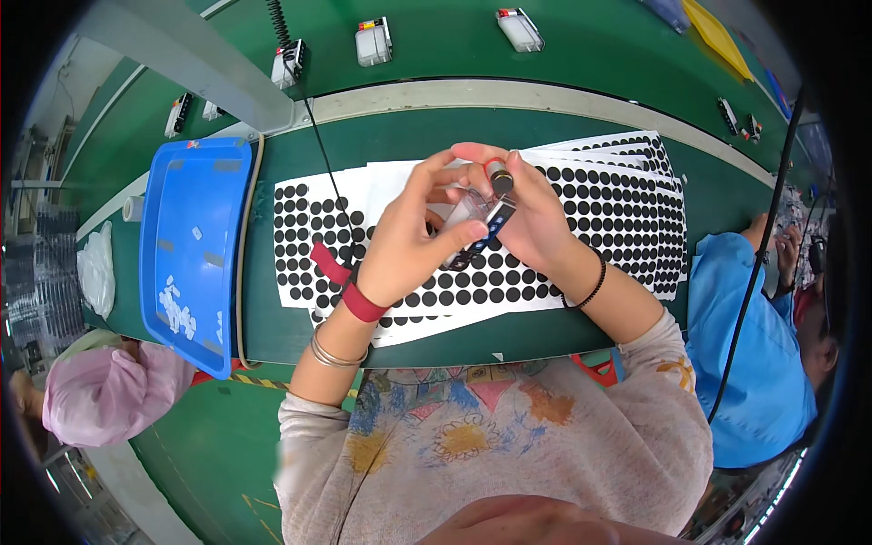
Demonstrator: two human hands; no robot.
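Both hands, left hand (413,238) and right hand (531,213), pinch a small clear plastic block with a dark blue face (481,221), its long axis tilted upper-right to lower-left.

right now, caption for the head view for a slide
Both hands hold a small clear gadget over sheets of black dots.

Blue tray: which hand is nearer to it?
Left. The left hand sits right of the blue tray, apart from it; the right hand is farther right.
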